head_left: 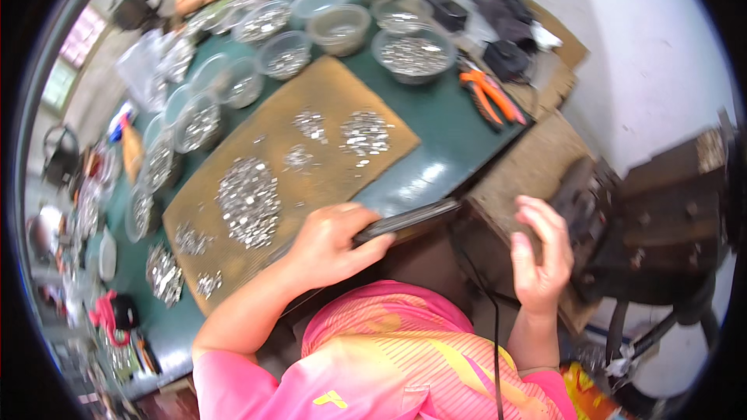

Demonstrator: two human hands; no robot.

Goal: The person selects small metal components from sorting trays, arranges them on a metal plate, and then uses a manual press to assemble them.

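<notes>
Head-worn fisheye, looking down
From close above the wearer's shirt (405, 358), it faces out across the worktop (451, 140), wide enough to reach the wall (646, 54); straight edges bow near the dark rim.

No words or numbers can be read (a yellow emblem (331, 398) stands on the pink shirt (249, 381)).

Long, narrow dark bar (416, 218), straight, held aslant, at the near edge of the green table (471, 132)
</notes>
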